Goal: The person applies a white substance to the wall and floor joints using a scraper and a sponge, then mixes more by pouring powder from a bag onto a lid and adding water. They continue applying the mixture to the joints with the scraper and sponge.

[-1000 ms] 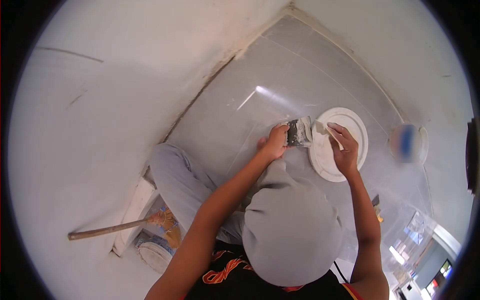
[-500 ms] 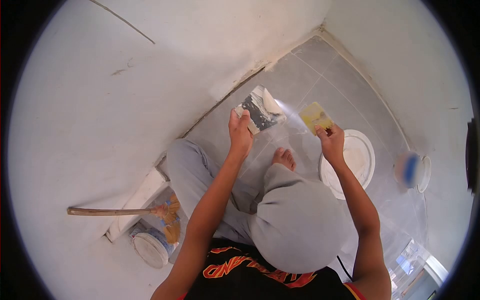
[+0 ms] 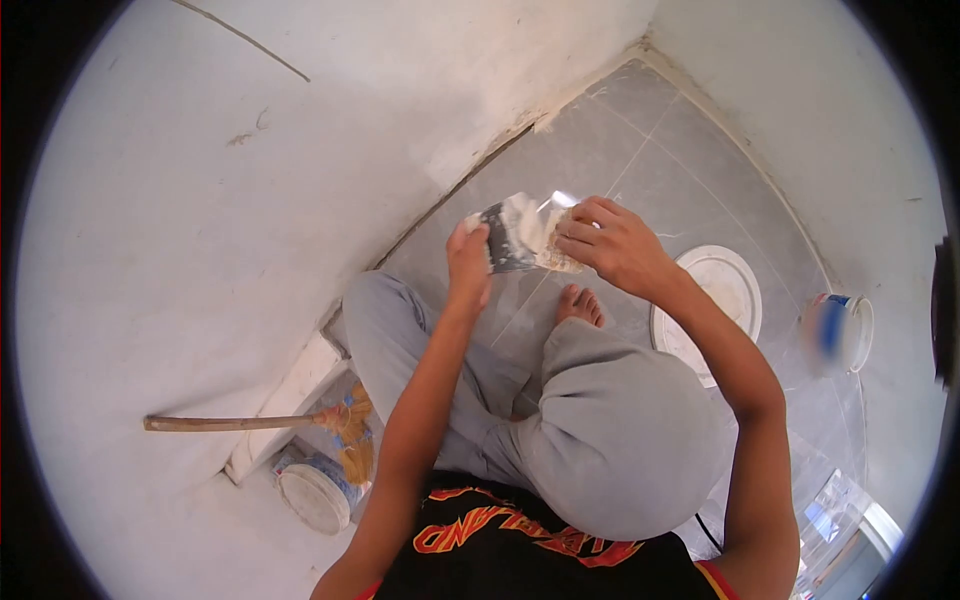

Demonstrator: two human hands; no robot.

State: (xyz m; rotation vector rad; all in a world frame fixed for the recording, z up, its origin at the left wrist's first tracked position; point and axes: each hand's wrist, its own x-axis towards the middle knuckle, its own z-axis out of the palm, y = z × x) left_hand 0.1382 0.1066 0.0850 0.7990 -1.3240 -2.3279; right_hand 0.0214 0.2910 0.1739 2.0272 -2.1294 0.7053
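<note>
My left hand [image 3: 468, 262] is closed on the near left edge of a dark flat putty board [image 3: 500, 240], its thumb on top. Thick white putty [image 3: 522, 228] is smeared over the board's face. My right hand [image 3: 618, 245] grips a yellow putty spreader [image 3: 556, 256] from above, fingers bent over it. The spreader meets the board's right side and is coated with pale putty; my fingers hide much of it. Both tools are held above the grey tiled floor, over my bare foot [image 3: 580, 305].
A round white lid [image 3: 708, 290] lies on the floor at right. Beyond it, by the wall, is a blue-and-white bucket [image 3: 838, 333], partly blurred. A broom [image 3: 235, 423] and another bucket [image 3: 315, 495] are at lower left. White walls meet at the far corner.
My right hand has moved left and turned over, bringing the spreader from apart onto the putty board. The board has tilted, and my left hand keeps its hold.
</note>
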